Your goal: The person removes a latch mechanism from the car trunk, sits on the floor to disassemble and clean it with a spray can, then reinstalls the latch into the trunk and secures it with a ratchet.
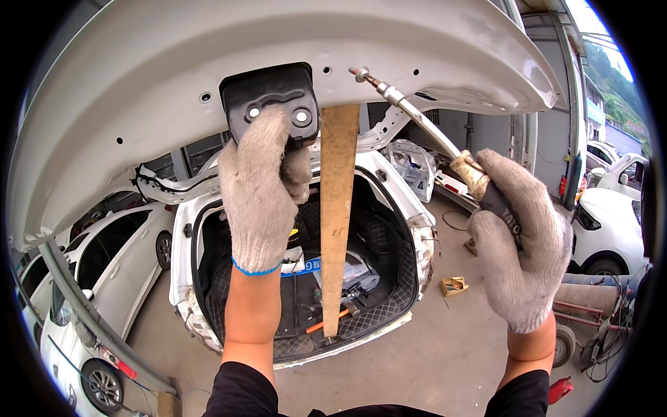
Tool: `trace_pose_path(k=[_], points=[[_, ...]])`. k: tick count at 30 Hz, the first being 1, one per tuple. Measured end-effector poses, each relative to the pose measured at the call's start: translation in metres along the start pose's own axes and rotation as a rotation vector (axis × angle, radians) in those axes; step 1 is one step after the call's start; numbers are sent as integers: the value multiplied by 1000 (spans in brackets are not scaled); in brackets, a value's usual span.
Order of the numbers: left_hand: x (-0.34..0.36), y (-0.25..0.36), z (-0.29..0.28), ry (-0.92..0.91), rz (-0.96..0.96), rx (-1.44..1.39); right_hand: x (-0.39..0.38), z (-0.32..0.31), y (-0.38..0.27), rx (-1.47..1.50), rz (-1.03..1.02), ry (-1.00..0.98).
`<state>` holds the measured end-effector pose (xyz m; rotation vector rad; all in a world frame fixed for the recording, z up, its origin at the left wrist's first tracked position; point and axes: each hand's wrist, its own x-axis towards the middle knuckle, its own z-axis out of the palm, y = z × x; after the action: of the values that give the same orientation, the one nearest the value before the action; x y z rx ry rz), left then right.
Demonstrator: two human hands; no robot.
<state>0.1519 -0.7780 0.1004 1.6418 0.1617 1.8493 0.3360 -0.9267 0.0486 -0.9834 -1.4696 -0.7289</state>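
My left hand (260, 187), in a knitted work glove, pinches a black latch-like metal part (271, 85) against the underside of the raised white tailgate (160, 55). Two round holes in that part show bright, and its lower edge is hidden behind my fingers. Over on the right, my gloved right hand (524, 236) is closed around the dark handle of a long socket driver (425, 124). The driver slants up and left. At its tip sits a small flanged bolt (361, 74), apart from the tailgate and close to a hole to the right of the black part.
A wooden board (338, 208) stands upright between tailgate and trunk (299, 351). In the trunk lie a hammer (325, 324) and loose tools. White cars stand left (114, 257) and right (611, 226). A small yellow box (454, 285) is on the floor.
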Motion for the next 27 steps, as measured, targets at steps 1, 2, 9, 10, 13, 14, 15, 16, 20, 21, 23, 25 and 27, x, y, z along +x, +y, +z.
trace_pose_path(k=[1, 2, 9, 10, 13, 14, 15, 16, 20, 21, 23, 25, 27], points=[[0, -1, 0, 4, 3, -22, 2, 0, -1, -17, -19, -2], [0, -2, 0, 13, 1, -23, 3, -1, -3, -34, -37, -3], [2, -6, -2, -18, 64, 7, 12, -1, -13, -115, -79, -40], [2, -5, -4, -23, 54, 9, 13, -2, -15, -128, -85, -44], [4, -2, -13, -64, -5, -42, 16, -3, -19, -172, -112, -57], [4, -1, -12, -60, -13, -50, 17, -4, -20, -186, -120, -61], [3, 1, -10, -57, -22, -58, 18, -3, -21, -198, -124, -63], [3, 2, -9, -53, -30, -65, 19, -3, -23, -204, -123, -66], [3, 4, -11, -79, -27, -50, 19, -4, -27, -229, -136, -71], [2, 6, -10, -75, -24, -44, 20, -4, -27, -242, -159, -61], [1, 7, -4, -32, -25, -12, 20, -5, -28, -261, -167, -61], [-1, 6, 4, 52, -25, 48, 21, -6, -31, -266, -156, -71], [-2, 6, 3, 50, -28, 47, 22, -3, -31, -270, -177, -73]])
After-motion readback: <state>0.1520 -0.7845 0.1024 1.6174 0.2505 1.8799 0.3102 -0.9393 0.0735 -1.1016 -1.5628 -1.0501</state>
